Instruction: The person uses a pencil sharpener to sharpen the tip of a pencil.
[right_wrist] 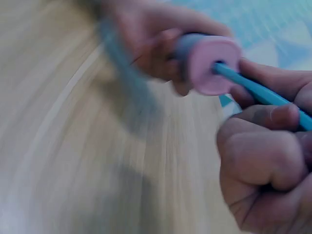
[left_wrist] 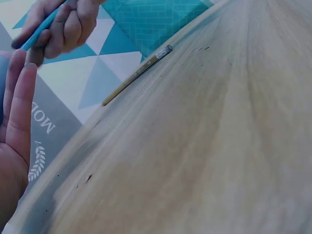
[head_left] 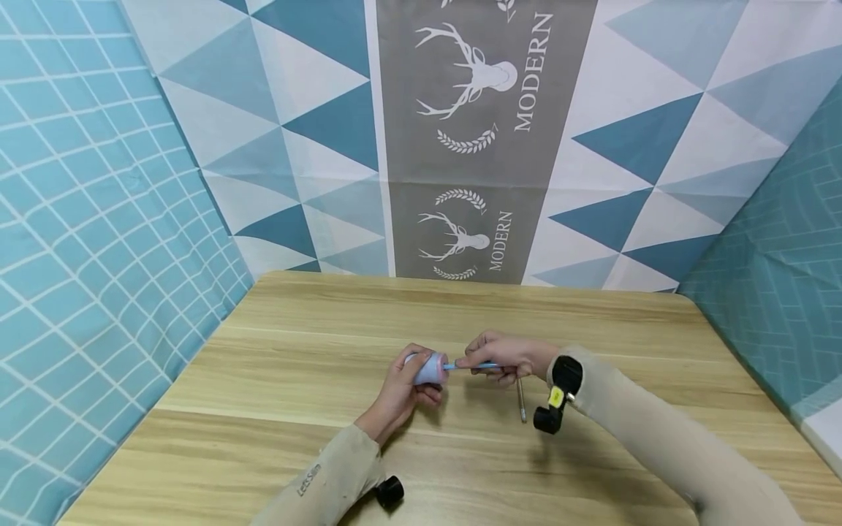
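My left hand (head_left: 406,380) grips a lavender pencil sharpener (head_left: 429,369) with a pink end face, thumb over its side. A light blue pencil (right_wrist: 253,90) points into the hole in that pink face (right_wrist: 207,73). My right hand (head_left: 503,356) pinches the pencil between thumb and curled fingers, just to the right of the sharpener. Both hands are held over the wooden table. In the left wrist view the sharpener shows only as a sliver at the left edge, and the right hand (left_wrist: 73,29) is partly cut off by the top.
A second, wood-coloured pencil (head_left: 522,400) lies on the table (head_left: 296,387) below the right hand. Patterned cloth (head_left: 316,131) hangs behind the table, with tiled-print sheets at the left (head_left: 99,219) and right (head_left: 776,292). Both wrists wear small black cameras.
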Demonstrator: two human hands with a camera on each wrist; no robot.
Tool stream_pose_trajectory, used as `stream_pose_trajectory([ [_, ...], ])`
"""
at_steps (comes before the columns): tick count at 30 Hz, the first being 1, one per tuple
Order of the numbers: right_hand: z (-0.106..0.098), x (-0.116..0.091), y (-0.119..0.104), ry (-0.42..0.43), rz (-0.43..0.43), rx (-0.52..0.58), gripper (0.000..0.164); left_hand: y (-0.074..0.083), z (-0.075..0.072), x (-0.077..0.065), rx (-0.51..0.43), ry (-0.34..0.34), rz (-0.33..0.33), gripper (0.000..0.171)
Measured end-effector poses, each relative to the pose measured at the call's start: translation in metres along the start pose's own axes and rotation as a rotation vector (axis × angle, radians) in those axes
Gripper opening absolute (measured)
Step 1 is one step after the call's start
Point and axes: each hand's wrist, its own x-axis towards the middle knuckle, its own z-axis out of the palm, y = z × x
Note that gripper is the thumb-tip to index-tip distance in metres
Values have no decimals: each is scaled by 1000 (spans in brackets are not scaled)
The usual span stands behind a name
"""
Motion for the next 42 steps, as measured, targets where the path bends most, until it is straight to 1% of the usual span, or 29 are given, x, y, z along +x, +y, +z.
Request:
stream_pose_trajectory([
  [1, -2, 1, 0, -12, 54, 61, 38, 0, 0, 0, -4, -2, 5, 15],
  [2, -4, 3, 0, -21, 92, 100, 37, 0, 1, 0, -10, -4, 4, 15],
  [4, -7, 4, 1, -30, 127, 119, 35, -1, 1, 0, -13, 0, -1, 16],
  [5, -7, 4, 1, -28, 130, 100, 34, -1, 1, 0, -17, 2, -8, 16],
  [7, -6, 2, -1, 12, 105, 15, 34, -1, 1, 0, -16, 6, -21, 15],
  [10, -2, -5, -7, 114, 1, -201, 34, 0, 1, 0, -6, 10, -36, 15],
  [13, 2, -14, -13, 220, -139, -445, 29, 1, 0, 0, -4, 27, -49, 14],
  [17, 7, -28, -14, 281, -372, -710, 12, 2, 0, 0, -13, 53, -66, 15],
  [19, 9, -32, -9, 315, -518, -874, 7, 2, 0, 0, -13, 53, -70, 15],
  [22, 12, -30, 4, 416, -753, -1215, 11, 2, 0, 0, -12, 46, -73, 16],
  [25, 14, -24, 17, 552, -956, -1562, 23, 2, 1, 1, -2, 33, -74, 16],
  [26, 14, -21, 21, 594, -1009, -1650, 29, 2, 1, 2, 0, 30, -75, 15],
  [28, 14, -16, 26, 665, -1089, -1767, 38, 1, 1, 2, 3, 20, -77, 14],
  [30, 13, -11, 29, 710, -1145, -1808, 40, 1, 1, 3, 3, 16, -80, 14],
  [33, 12, -5, 31, 714, -1192, -1819, 39, 0, 1, 2, 7, 18, -85, 15],
  [35, 11, -2, 32, 691, -1197, -1816, 39, 0, 1, 3, 13, 24, -87, 16],
  [37, 12, 1, 33, 665, -1171, -1780, 41, 0, 0, 3, 23, 35, -85, 16],
  [38, 13, 2, 32, 634, -1140, -1726, 40, 0, 0, 2, 27, 40, -84, 16],
  [39, 14, 3, 31, 591, -1093, -1648, 38, 0, 0, 2, 31, 45, -83, 16],
  [40, 15, 3, 30, 542, -1034, -1553, 36, 0, -1, 2, 34, 50, -81, 16],
  [42, 17, 2, 24, 437, -880, -1318, 36, 0, -1, 2, 41, 61, -76, 15],
])
